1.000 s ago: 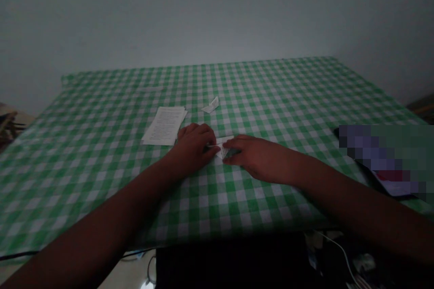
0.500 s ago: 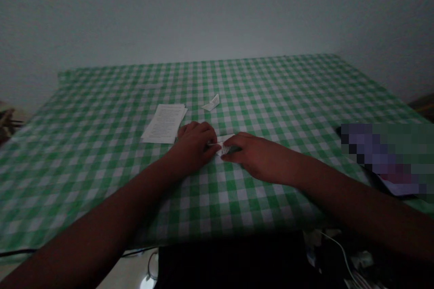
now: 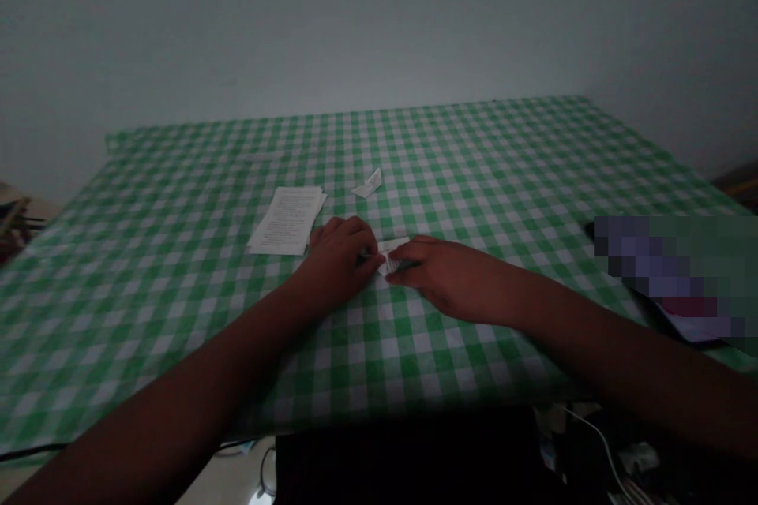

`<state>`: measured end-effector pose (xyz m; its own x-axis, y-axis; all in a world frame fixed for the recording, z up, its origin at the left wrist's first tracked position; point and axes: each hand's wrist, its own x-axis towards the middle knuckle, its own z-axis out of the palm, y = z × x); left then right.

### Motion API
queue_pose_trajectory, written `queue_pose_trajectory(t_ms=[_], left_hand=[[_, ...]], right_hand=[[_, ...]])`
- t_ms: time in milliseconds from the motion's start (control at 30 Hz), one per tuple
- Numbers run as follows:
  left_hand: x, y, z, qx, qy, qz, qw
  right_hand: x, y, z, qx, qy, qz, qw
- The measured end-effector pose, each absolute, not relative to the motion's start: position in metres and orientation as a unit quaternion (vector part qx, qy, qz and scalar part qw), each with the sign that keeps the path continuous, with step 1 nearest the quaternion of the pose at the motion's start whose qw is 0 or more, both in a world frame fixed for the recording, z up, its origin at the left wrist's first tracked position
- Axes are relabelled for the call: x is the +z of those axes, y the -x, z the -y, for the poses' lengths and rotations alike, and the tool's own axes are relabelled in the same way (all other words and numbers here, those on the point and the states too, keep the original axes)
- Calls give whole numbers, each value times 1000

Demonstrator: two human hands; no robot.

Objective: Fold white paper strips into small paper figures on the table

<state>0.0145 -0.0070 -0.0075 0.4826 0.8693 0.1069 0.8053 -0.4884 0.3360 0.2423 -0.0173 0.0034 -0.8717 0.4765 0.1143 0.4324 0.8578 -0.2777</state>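
Observation:
Between my two hands is a small folded piece of printed paper (image 3: 392, 245), low on the checkered cloth and partly covered by my fingers. My left hand (image 3: 343, 252) has its fingers curled and its thumb against the paper's left side. From the right, my right hand (image 3: 435, 268) pinches the paper with thumb and forefinger. Beyond them lies a small folded paper boat (image 3: 369, 184). A stack of printed paper sheets (image 3: 287, 221) rests just past my left hand, to its left.
A green and white checkered tablecloth (image 3: 474, 158) covers the table up to the pale wall (image 3: 379, 24). At the right edge lies a dark-edged device (image 3: 669, 319), mostly pixelated. Cables (image 3: 604, 442) hang below the front edge, and a black cord (image 3: 35, 451) runs at lower left.
The fingers of my right hand have shifted slightly on the folded paper, and its raised flap looks flatter. The view has tilted a little; the stack and paper boat stay in place.

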Motion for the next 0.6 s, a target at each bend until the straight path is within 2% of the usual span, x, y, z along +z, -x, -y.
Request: queue_pose_trajectory(t_ms=[600], left_hand=[[-13,-12,3,150,-842,-501,134]], right_hand=[[8,-241,20,171,241,947,121]])
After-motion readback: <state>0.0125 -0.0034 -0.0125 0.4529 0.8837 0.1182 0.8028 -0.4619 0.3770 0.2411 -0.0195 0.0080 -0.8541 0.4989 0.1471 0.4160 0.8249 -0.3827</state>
